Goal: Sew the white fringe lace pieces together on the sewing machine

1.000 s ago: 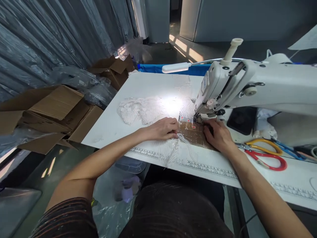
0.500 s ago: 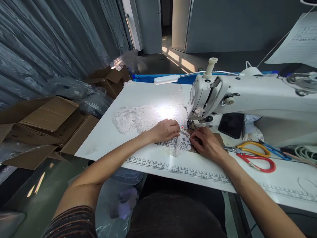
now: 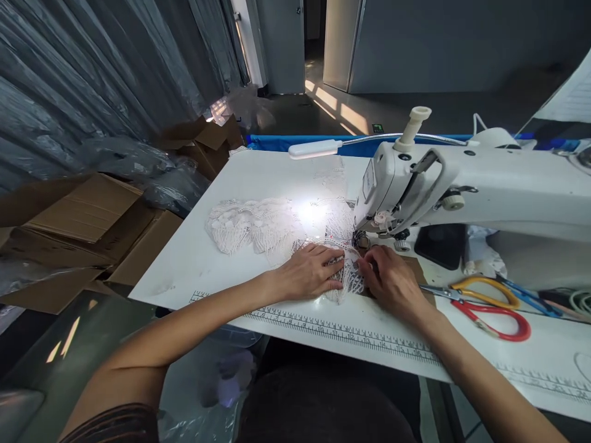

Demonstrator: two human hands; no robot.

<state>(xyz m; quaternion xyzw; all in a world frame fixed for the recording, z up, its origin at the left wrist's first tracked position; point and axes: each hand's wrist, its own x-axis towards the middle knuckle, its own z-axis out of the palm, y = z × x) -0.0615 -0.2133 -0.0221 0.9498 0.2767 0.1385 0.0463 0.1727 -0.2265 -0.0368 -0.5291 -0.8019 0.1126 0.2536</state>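
Note:
White lace [image 3: 249, 224] lies in a bunched strip across the table and runs up to the needle area of the white sewing machine [image 3: 385, 184]. My left hand [image 3: 314, 271] rests on the lace just left of the presser foot [image 3: 360, 239], fingers stretched out and pressing it down. To the right, my right hand [image 3: 390, 280] has thumb and fingers pinched at the lace's edge, close in front of the foot. The fingertips of that hand partly hide the lace there. A bright lamp glare washes out part of the lace behind my left hand.
Scissors with yellow and red handles [image 3: 489, 307] lie right of my right hand, near a dark phone-like slab [image 3: 441, 246]. A lamp [image 3: 316, 149] hangs over the lace. A printed ruler [image 3: 332, 327] follows the table's front edge. Cardboard boxes [image 3: 87, 209] stand left.
My left hand has come nearer to the table's front edge and flattened over the lace. My right hand stays at the lace edge. The view has shifted slightly, so the machine sits farther right.

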